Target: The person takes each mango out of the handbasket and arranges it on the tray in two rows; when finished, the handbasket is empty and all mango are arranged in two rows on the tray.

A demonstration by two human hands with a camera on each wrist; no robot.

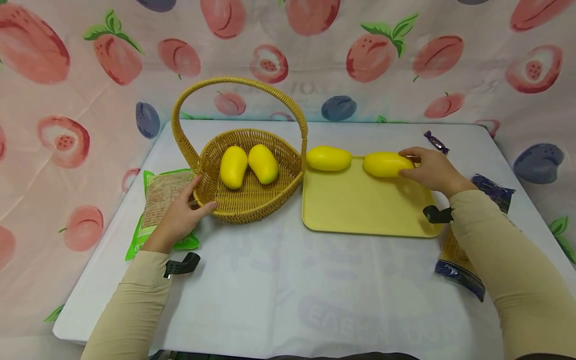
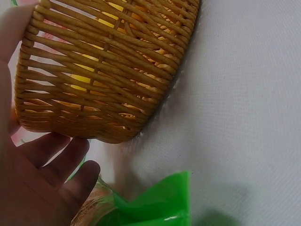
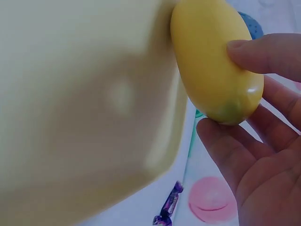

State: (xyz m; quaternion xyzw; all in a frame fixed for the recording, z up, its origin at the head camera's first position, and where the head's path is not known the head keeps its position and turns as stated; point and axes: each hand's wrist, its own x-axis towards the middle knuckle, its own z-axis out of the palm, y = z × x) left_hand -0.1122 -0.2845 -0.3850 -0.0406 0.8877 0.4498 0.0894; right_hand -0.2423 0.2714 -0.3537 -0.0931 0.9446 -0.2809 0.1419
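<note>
Thumb and fingers of the right hand (image 1: 433,169) pinch one end of a smooth, yellow, oblong mango-shaped fruit (image 1: 382,164), which lies across the far rim of a shallow, pale-yellow rectangular tray (image 1: 371,212) with rounded corners; whether it rests on that rim or is slightly raised cannot be told. To its left, well clear of the fingers, another yellow mango-shaped fruit (image 1: 329,158) sits at the tray's far left corner, just beside a golden-brown woven wicker basket (image 1: 245,216) with a tall arched handle. Inside the basket, a pair of similar yellow fruits (image 1: 233,167) lean close together at the top. At the basket's near left side, the left hand (image 1: 183,212) grips the rim, thumb and fingers set apart around it. Behind that hand lies a clear-and-green plastic packet (image 1: 168,192) with tan contents. Beyond the right hand lies a small, purple, twist-ended wrapped sweet (image 1: 436,142), and a dark-blue and yellowish packet (image 1: 459,272) is partly hidden by the beige right sleeve (image 1: 499,260), all on a white-covered table (image 1: 252,295)
</note>
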